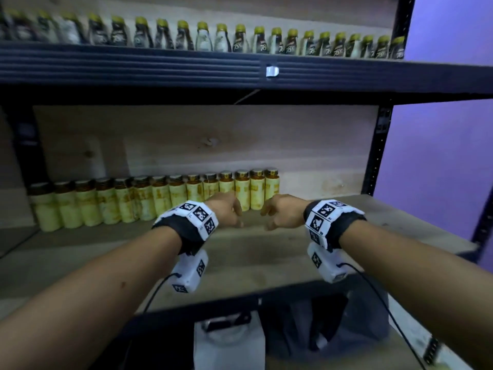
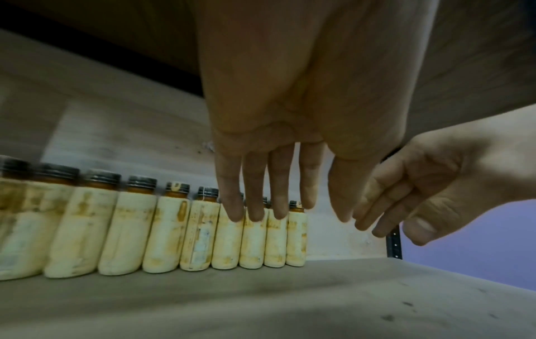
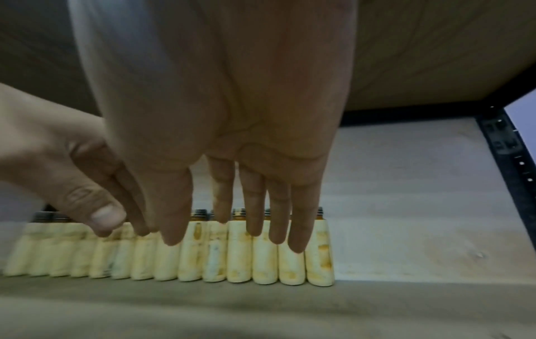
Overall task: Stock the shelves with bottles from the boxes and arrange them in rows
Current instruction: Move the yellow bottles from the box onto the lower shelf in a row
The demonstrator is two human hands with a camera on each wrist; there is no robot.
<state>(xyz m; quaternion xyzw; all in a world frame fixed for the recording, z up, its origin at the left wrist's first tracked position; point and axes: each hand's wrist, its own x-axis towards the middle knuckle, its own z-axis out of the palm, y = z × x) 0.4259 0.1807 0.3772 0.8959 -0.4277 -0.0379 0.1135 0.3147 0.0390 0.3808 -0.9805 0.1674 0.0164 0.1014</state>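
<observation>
Your left hand (image 1: pixel 226 210) and right hand (image 1: pixel 282 212) hovered empty, fingers loosely extended (nearly touching), just before the row of yellow-labelled bottles (image 1: pixel 160 196) on the shelf (image 1: pixel 266 252).

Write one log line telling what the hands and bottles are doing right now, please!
left hand: open, holds nothing | right hand: open, holds nothing | yellow bottles: upright, one row at shelf back | middle shelf: front bare

It looks like a stockroom or a shop: a black metal rack (image 1: pixel 378 156) with wooden shelves (image 1: pixel 266 252), long rows of same yellow bottles (image 1: pixel 160 196) and dark bottles (image 1: pixel 240 41), a small price tag (image 1: pixel 272 71).
</observation>
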